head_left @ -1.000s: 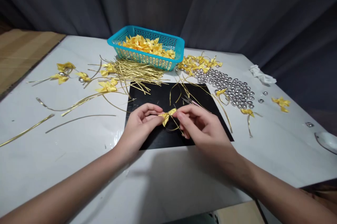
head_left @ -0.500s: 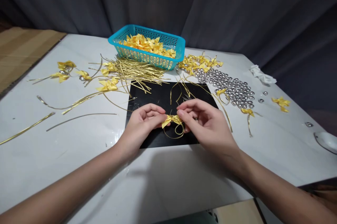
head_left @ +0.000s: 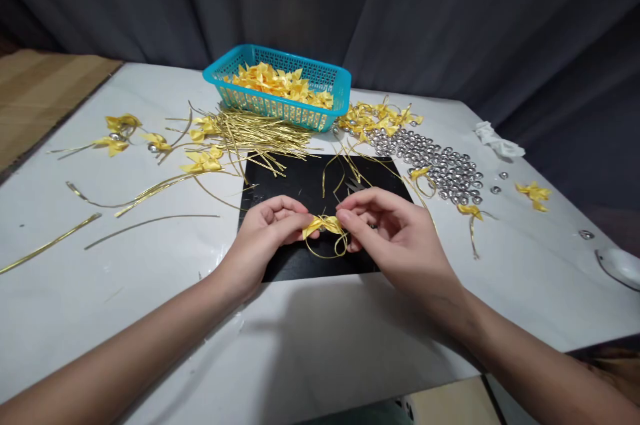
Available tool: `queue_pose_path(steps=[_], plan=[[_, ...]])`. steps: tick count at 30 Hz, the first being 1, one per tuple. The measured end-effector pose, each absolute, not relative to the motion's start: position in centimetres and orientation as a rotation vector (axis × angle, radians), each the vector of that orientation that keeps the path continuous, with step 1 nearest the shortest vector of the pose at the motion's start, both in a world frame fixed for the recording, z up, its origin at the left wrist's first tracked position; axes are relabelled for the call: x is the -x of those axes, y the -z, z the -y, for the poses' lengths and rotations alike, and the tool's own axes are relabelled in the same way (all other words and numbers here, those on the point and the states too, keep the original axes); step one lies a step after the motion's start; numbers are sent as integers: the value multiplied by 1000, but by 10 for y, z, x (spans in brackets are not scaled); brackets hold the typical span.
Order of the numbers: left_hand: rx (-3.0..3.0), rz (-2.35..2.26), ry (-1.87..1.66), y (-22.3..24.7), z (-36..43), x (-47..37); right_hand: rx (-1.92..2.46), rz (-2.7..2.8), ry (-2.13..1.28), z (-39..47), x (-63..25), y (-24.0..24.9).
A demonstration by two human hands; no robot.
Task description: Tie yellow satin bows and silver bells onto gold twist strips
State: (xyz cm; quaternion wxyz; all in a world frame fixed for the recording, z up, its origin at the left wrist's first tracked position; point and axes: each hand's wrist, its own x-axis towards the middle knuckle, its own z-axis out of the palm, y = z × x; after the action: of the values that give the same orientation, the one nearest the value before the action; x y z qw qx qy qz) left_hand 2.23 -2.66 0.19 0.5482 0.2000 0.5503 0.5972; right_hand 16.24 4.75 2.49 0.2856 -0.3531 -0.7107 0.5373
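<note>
A small yellow ribbon bow (head_left: pixel 327 224) is held above a black board (head_left: pixel 300 265), between my two hands. My left hand (head_left: pixel 273 228) pinches the bow's left end between thumb and fingers. On the other side, my right hand (head_left: pixel 385 228) grips the bow's right end with thumb and forefinger. A thin gold cord (head_left: pixel 320 256) loops below the bow. The tips of metal scissors (head_left: pixel 354 185) show just beyond my right fingers; the rest is hidden.
A blue basket (head_left: pixel 280 105) of yellow bows stands at the back. In front of it lie gold cords (head_left: pixel 265 135). Silver beads (head_left: pixel 450 168) spread to the right, near a crumpled white item (head_left: pixel 499 142). More bows (head_left: pixel 205 158) and cords lie left. A white dish (head_left: pixel 620 266) sits far right.
My left hand has shifted slightly left, and the bow's left end with it. The cord loop hangs a little further left and has narrowed. My right hand has barely moved.
</note>
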Motion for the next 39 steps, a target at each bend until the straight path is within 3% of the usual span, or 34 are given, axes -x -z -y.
queue_pose_path(steps=[19, 31, 39], plan=[[-574, -1418, -1405, -3, 27, -26, 954, 2203, -1256, -52, -159, -18], [-937, -1612, -1424, 11, 25, -17, 596, 1762, -1155, -41, -180, -46], [-1119, -1698, -1379, 9, 27, -17, 783, 1983, -1185, -50, -172, -40]])
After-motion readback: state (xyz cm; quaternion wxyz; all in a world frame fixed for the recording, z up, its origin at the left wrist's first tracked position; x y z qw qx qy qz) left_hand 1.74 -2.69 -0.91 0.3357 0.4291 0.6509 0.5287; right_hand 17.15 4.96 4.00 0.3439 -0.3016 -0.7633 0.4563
